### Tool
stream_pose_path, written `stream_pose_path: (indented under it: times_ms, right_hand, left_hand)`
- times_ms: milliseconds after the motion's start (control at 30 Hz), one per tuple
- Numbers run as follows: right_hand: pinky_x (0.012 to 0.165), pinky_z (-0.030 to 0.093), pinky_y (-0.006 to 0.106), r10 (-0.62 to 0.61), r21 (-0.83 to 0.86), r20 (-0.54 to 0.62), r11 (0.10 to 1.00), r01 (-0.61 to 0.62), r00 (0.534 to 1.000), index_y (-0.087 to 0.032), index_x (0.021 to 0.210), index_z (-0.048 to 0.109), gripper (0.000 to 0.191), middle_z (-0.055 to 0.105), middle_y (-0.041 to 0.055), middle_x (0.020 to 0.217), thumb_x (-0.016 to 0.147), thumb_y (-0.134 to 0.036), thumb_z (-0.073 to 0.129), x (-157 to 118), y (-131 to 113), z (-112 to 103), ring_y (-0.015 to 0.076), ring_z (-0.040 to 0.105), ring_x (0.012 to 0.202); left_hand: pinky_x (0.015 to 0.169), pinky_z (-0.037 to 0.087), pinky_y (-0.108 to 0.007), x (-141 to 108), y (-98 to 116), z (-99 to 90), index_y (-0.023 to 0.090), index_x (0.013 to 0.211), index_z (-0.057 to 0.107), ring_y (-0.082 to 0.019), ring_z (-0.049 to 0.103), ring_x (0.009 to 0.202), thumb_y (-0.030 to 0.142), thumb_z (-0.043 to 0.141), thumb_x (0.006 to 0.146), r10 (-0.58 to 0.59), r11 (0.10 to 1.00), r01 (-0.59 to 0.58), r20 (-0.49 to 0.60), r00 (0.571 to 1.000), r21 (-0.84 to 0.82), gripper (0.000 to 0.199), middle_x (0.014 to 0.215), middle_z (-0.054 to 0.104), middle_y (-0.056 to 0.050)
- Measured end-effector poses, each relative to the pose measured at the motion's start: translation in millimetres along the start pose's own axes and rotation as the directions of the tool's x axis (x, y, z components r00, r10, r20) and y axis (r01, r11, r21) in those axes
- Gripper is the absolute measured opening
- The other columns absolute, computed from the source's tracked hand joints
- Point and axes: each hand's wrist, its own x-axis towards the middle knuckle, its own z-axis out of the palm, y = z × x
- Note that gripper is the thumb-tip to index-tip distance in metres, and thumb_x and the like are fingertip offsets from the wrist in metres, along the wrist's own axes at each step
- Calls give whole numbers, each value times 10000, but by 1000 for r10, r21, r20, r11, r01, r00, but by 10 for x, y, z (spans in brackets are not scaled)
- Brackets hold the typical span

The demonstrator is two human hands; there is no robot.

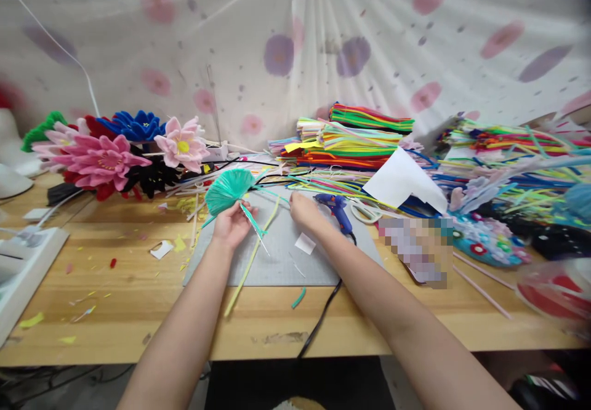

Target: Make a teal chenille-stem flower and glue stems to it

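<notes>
A teal fan-shaped bundle of pipe cleaners (229, 191) is held in my left hand (232, 225), its fingers curled round the lower part. Thin stems and a pale wire point down and right from that hand. A teal strand (272, 196) runs from the bundle toward my right hand (302, 208), whose fingers are closed at its end; the fingertips are partly hidden. Both hands are over the grey mat (277, 271). Just right of my right hand lies a blue glue gun (338, 212). A yellow-green pipe cleaner (249, 262) crosses the mat below my left hand.
Felt-like flowers (106, 160) stand at the back left, and stacked colourful pipe cleaners (360, 142) at the back centre. White paper (401, 179), scissors (366, 212) and a beaded blue item (484, 241) lie to the right. A power strip (37, 268) sits left; a black cable (323, 317) hangs over the front edge.
</notes>
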Motion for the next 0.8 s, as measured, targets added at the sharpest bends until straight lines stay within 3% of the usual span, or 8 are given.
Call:
stream_pose_path:
  times_ms: [167,333,467,567,700,800]
  right_hand:
    - [705,384,300,26,60,-82,998,-21,996,-137,1108,429,276,624,119,1000,888,-207,279,-76,-33,-62,227,584,887]
    - [746,389,315,4,-89,-50,996,-8,999,-141,1036,514,260,596,142,1028,851,-154,332,-165,5,-19,236,536,963]
    - [815,382,330,-58,-99,-134,994,45,989,-129,969,581,323,583,163,1052,873,-348,364,-160,-87,36,257,484,1042]
    - [792,406,332,12,-45,-45,999,-14,999,-103,1025,578,440,604,177,1034,837,-461,404,-95,-231,69,257,533,993]
    - [741,432,305,148,-43,111,989,-144,983,-101,1056,594,386,618,179,1055,760,-337,515,39,-348,50,251,580,972]
    - [729,431,289,162,-43,143,987,-158,976,-121,1014,620,339,636,162,1029,729,-285,536,97,-310,10,242,590,961]
  left_hand:
    - [724,511,-280,-23,104,-41,137,650,546,-87,551,593,116,392,832,136,989,-133,44,990,-65,239,627,538,-15]
    - [720,509,-272,7,152,-87,131,648,542,-85,550,587,121,385,838,141,988,-139,27,990,-69,247,621,541,-16]
    - [715,510,-279,9,124,-80,127,652,546,-86,549,575,110,397,830,122,992,-122,8,992,-46,233,605,544,-15]
    - [708,509,-276,-9,93,-66,125,656,550,-85,551,569,105,417,821,95,995,-95,6,995,8,212,602,542,-10]
    - [707,511,-282,-36,50,-49,119,648,549,-85,555,576,103,426,816,43,997,-43,12,999,67,209,623,550,-12]
    - [706,515,-282,-47,16,-26,115,656,558,-85,559,587,96,417,820,23,995,-23,4,1000,98,217,634,561,-17]
